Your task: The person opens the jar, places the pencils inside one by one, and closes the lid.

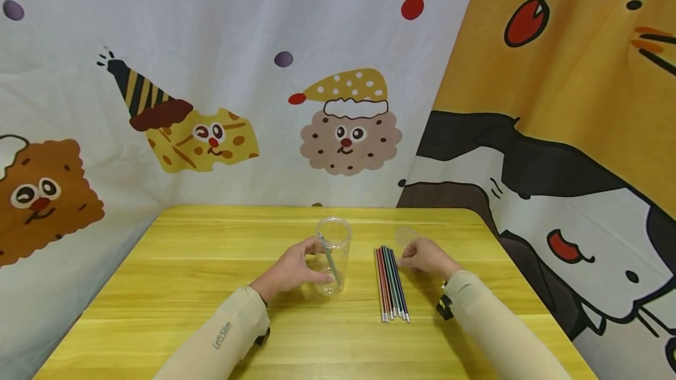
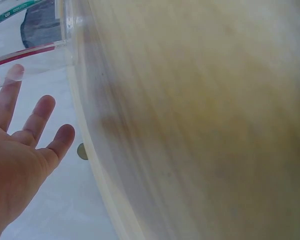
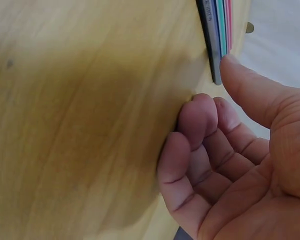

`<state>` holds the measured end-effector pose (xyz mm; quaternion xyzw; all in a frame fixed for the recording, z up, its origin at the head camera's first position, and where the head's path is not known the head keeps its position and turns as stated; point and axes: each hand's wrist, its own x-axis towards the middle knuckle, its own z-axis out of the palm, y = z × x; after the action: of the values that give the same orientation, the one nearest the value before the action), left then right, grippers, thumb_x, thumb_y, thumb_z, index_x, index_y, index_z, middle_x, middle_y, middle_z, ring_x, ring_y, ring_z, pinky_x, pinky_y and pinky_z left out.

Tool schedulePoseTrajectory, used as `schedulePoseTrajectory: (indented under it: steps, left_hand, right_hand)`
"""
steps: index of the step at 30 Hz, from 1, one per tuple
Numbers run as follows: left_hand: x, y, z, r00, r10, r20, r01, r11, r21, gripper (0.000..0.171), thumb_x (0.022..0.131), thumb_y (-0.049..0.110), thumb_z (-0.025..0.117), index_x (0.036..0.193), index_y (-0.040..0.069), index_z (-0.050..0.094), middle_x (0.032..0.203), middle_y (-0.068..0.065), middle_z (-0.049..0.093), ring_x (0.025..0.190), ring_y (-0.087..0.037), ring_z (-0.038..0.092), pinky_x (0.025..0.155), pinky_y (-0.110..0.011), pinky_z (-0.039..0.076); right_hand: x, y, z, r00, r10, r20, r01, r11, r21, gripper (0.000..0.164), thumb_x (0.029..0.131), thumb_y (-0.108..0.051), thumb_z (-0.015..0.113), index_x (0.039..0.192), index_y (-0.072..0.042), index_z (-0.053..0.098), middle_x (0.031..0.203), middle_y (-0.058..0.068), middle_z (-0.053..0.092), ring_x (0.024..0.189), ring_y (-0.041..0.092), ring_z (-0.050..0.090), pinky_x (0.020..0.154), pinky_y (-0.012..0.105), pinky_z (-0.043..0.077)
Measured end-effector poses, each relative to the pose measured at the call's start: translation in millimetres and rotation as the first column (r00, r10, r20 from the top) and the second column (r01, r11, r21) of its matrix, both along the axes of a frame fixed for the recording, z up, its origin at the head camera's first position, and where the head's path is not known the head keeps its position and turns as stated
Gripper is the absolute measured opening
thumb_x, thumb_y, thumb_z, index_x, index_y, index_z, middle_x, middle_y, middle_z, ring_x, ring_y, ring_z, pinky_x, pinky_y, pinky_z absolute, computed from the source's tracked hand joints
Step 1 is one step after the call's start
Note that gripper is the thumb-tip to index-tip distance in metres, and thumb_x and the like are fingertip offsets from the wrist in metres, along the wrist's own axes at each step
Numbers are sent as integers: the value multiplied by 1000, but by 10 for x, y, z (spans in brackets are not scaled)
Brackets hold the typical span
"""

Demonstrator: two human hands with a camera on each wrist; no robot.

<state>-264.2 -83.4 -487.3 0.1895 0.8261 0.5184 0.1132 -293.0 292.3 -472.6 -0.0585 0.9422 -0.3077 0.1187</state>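
A clear plastic cup stands on the table with a green pencil leaning inside it. My left hand holds the cup from its left side, thumb low and forefinger higher up. In the left wrist view the cup overlaps the fingertips, while the other fingers spread apart. A row of several colored pencils lies right of the cup, erasers toward me. Beside their right edge rests my right hand, fingers loosely curled and empty. Its thumb overlaps the ends of the pencils in the right wrist view.
A clear round disc, like a lid, lies behind my right hand. The wooden table ends at a printed cloth at the back. Both wrists wear dark straps.
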Motion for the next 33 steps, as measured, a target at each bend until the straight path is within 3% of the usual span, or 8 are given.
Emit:
schedulePoseTrajectory:
  steps: [16, 24, 30, 33]
  left_hand:
    - [-10, -10, -15, 1000, -9, -4, 9, 1000, 14, 56, 83, 34, 95, 130, 21, 66, 143, -4, 64, 142, -34, 55, 113, -65, 47]
    - [-6, -7, -20, 1000, -4, 6, 4, 1000, 14, 46, 83, 35, 95, 119, 29, 65, 143, -3, 64, 141, -35, 55, 111, -63, 48]
    - [-1, -11, -8, 1000, -1, 13, 1, 1000, 16, 51, 83, 35, 95, 124, 26, 66, 144, -5, 64, 142, -37, 54, 112, -64, 46]
    - [2, -7, -3, 1000, 0, 12, 0, 1000, 10, 52, 83, 35, 95, 125, 26, 66, 144, -5, 64, 142, -37, 54, 113, -65, 46]
  right_hand:
    - [-4, 28, -76, 1000, -20, -4, 20, 999, 34, 27, 93, -25, 86, 102, -5, 69, 85, 5, 67, 74, 17, 60, 67, 31, 49]
    - [-9, 34, -87, 1000, -16, 0, 16, 1000, 19, 25, 94, -23, 85, 102, -5, 69, 85, 5, 66, 73, 17, 59, 66, 31, 49]
    - [-22, 22, -84, 1000, -27, 12, 26, 998, 49, 31, 99, -39, 79, 99, -10, 69, 77, 5, 65, 68, 17, 56, 63, 31, 45]
    - [-32, 17, -108, 1000, -21, -4, 21, 998, 64, 36, 96, -42, 82, 102, -9, 68, 87, 6, 68, 76, 18, 58, 68, 32, 48]
